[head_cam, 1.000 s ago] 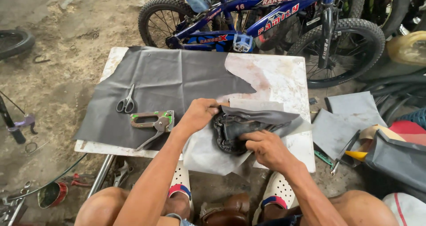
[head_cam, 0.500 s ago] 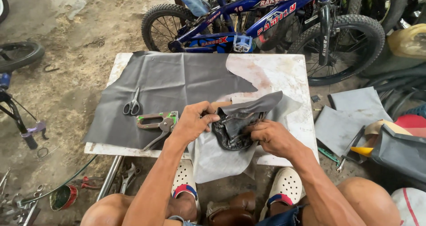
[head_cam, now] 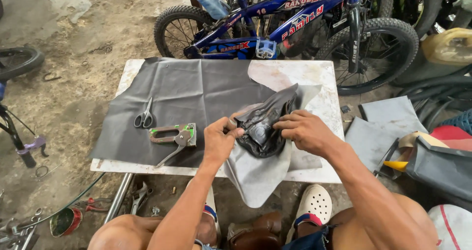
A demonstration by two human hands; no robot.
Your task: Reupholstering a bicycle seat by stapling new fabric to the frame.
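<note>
Gripping from both sides, the hands work at the centre of the frame: the left hand (head_cam: 220, 141) pinches the edge of a grey cover sheet (head_cam: 255, 174) between thumb and fingers, and the right hand (head_cam: 306, 130) closes its fingers over the upturned black bicycle saddle (head_cam: 265, 127), pressing it down. The saddle sits on the sheet at the near edge of the white table (head_cam: 314, 75), its nose pointing toward the upper right.

To do this well, the pull on the sheet should stay even and tight over the saddle's rim, with the right hand holding the shell steady so no wrinkle forms (a slack fold would likely show on the finished side). The green-and-rust staple gun (head_cam: 175, 136) lies just left of the left hand, within easy reach, and the scissors (head_cam: 144, 116) lie beyond it, further left.

A large sheet of dark vinyl (head_cam: 191, 90) covers most of the tabletop. The floor is bare, stained concrete. A blue bicycle (head_cam: 290, 19) lies across the top of the frame, another wheel (head_cam: 19, 63) shows at the upper left, cut grey pieces (head_cam: 388, 127) lie at the right, and small tools are scattered at the lower left.
</note>
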